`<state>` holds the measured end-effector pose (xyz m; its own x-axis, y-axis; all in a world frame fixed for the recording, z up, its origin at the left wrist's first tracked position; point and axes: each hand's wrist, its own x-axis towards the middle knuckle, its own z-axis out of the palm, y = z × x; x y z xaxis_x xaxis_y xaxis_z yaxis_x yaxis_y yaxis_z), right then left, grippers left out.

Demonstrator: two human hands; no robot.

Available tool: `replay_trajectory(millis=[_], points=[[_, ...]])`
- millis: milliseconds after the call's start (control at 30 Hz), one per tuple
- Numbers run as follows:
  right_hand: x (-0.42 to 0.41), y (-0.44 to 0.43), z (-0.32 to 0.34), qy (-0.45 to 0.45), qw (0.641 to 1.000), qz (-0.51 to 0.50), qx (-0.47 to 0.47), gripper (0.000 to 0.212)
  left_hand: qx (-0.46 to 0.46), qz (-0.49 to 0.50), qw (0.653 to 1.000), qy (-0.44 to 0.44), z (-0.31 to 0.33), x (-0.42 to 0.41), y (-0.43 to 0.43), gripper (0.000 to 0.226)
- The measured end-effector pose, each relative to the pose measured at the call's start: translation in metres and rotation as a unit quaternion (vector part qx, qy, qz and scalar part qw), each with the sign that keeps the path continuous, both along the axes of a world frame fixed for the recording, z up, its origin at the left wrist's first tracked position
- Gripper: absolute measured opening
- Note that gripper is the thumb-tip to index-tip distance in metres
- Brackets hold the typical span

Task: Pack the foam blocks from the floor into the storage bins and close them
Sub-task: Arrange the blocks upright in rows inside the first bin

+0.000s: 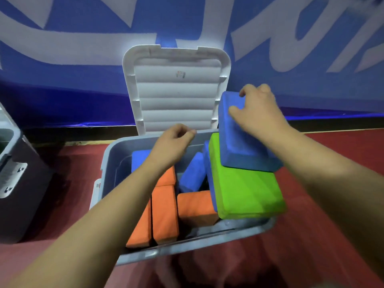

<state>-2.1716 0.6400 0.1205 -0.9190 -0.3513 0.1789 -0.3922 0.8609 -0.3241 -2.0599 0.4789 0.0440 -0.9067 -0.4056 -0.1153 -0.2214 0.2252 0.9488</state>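
Over the right side of the bin, the right hand grips a blue rectangular foam block, with the fingers curled over its far top edge and the thumb on its broad face. The left hand hovers above the middle of the bin. Its fingers are loosely curled with thumb near forefinger, and it holds nothing that I can see.

The blue block rests tilted on a bright green foam block, which lies across the right wall of the grey plastic storage bin and overhangs it. Both stand above the rim. Pressing down here would likely tip the green block outward onto the red floor. Left as stacked, the pile would probably keep the ribbed white lid from closing. The lid stands open against the blue banner wall.

Inside the bin, orange foam blocks stand packed on edge. A smaller blue block leans loose among them, leaving gaps. The foam looks matte, soft-cornered and light. A second, dark bin sits at the left.
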Motion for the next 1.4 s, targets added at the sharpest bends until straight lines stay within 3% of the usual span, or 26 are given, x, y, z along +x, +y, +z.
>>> replay_trajectory(millis=[100,200,233,367,467,567,667,833,967,1033,1100,1233,1300,1400], points=[[-0.013,0.038,-0.013,-0.062,0.983,-0.165,0.05,0.061,0.08,-0.046,0.996,-0.005,0.01,-0.024,0.035,0.028],[-0.017,0.053,-0.03,-0.202,0.961,-0.184,-0.029,0.069,0.113,-0.096,0.986,-0.079,0.01,-0.034,0.058,0.081],[-0.019,0.055,-0.032,-0.217,0.957,-0.178,-0.068,0.069,0.095,-0.104,0.987,-0.076,0.008,-0.035,0.062,0.086],[-0.02,0.042,-0.029,-0.164,0.968,-0.117,-0.15,0.06,0.058,-0.008,0.998,0.006,0.011,-0.028,0.05,0.04],[0.001,0.008,-0.02,-0.18,0.962,-0.028,-0.203,0.052,0.058,0.117,0.991,0.037,0.019,-0.002,0.011,0.038],[0.033,-0.042,-0.039,-0.228,0.958,0.062,-0.162,0.052,0.042,0.171,0.984,-0.008,0.005,0.04,-0.034,0.051],[0.053,-0.085,-0.085,-0.291,0.946,0.117,-0.077,0.063,0.002,0.185,0.979,-0.081,-0.026,0.071,-0.068,0.049],[0.072,-0.104,-0.15,-0.35,0.922,0.159,0.043,0.044,-0.135,0.142,0.951,-0.241,-0.074,0.092,-0.082,0.054],[0.079,-0.094,-0.159,-0.343,0.917,0.19,0.072,0.035,-0.17,0.11,0.935,-0.293,-0.085,0.096,-0.08,0.063],[0.071,-0.084,-0.137,-0.295,0.94,0.172,0.023,0.029,-0.217,0.122,0.931,-0.268,-0.083,0.093,-0.078,0.064],[0.054,-0.069,-0.107,-0.24,0.959,0.147,-0.044,0.031,-0.269,0.142,0.933,-0.19,-0.072,0.085,-0.069,0.057],[0.002,-0.021,-0.074,-0.15,0.983,0.05,-0.097,0.032,-0.259,0.092,0.961,-0.016,-0.042,0.05,-0.023,0.023],[-0.021,0.014,-0.075,-0.138,0.987,-0.039,-0.07,0.041,-0.213,0.017,0.977,-0.003,-0.04,0.029,0.009,0.019],[-0.032,0.061,-0.084,-0.206,0.963,-0.172,-0.009,0.065,-0.11,-0.04,0.987,-0.112,-0.042,0.006,0.052,0.056]])
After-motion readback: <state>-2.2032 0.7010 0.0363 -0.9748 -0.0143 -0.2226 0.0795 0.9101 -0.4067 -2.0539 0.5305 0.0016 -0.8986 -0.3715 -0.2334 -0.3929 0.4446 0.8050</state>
